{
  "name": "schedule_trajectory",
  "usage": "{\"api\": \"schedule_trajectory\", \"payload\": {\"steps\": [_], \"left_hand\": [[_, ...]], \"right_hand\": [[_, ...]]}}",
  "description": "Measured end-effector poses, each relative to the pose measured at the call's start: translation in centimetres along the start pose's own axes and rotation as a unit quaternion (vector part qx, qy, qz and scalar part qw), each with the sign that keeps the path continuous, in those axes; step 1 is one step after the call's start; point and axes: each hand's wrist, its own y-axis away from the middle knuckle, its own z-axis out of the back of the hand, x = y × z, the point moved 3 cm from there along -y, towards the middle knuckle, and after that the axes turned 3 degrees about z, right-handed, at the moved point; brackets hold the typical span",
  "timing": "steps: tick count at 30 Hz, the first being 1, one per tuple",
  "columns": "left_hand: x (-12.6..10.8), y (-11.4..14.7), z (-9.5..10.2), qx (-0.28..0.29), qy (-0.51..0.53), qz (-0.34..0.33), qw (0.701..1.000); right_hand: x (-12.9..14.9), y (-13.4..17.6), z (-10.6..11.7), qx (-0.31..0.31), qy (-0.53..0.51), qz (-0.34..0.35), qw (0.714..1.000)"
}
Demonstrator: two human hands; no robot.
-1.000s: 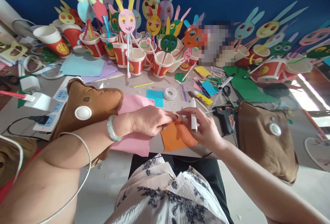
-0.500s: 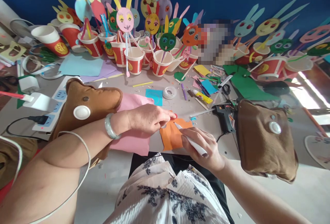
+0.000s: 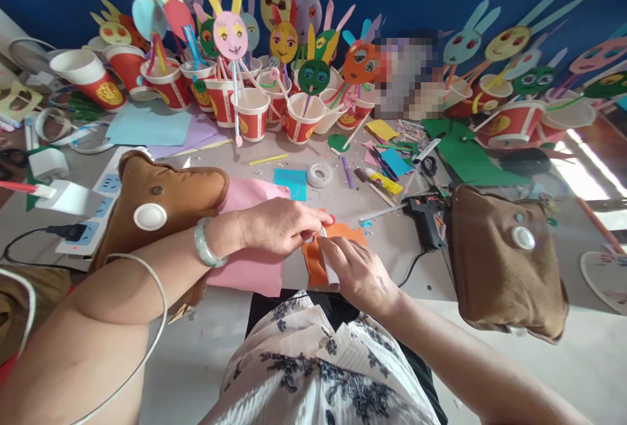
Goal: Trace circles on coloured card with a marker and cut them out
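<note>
My left hand (image 3: 279, 224) is closed over the top left edge of a sheet of orange paper (image 3: 313, 266). At its fingertips is a small red round piece (image 3: 332, 219). A bit of something white shows beneath those curled fingers, too covered to name. My right hand (image 3: 361, 276) grips a white marker (image 3: 332, 269) over the orange paper, its upper end close to the left fingers; whether it touches them I cannot tell. Pink paper (image 3: 257, 278) lies under my left wrist.
Paper cups (image 3: 304, 126) with paper rabbit figures line the back. A glue gun (image 3: 425, 219) and a brown hand warmer (image 3: 504, 268) lie to the right. Another brown hand warmer (image 3: 189, 180) and a power strip (image 3: 105, 206) sit left. A tape roll (image 3: 319, 175) lies ahead.
My right hand has moved left with the marker, turning it more upright and bringing its upper end close to my left fingers. My left hand has hardly moved.
</note>
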Motion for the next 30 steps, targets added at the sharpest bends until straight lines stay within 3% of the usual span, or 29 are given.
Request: {"api": "schedule_trajectory", "payload": {"steps": [18,30], "left_hand": [[-0.3,0.0,0.1,0.009,-0.01,0.009,1.0],[-0.2,0.1,-0.1,0.017,-0.017,0.021,0.999]], "right_hand": [[1.0,-1.3,-0.3,0.027,0.101,-0.039,0.994],[0.4,0.5,0.8,0.026,0.027,-0.015,0.999]]}}
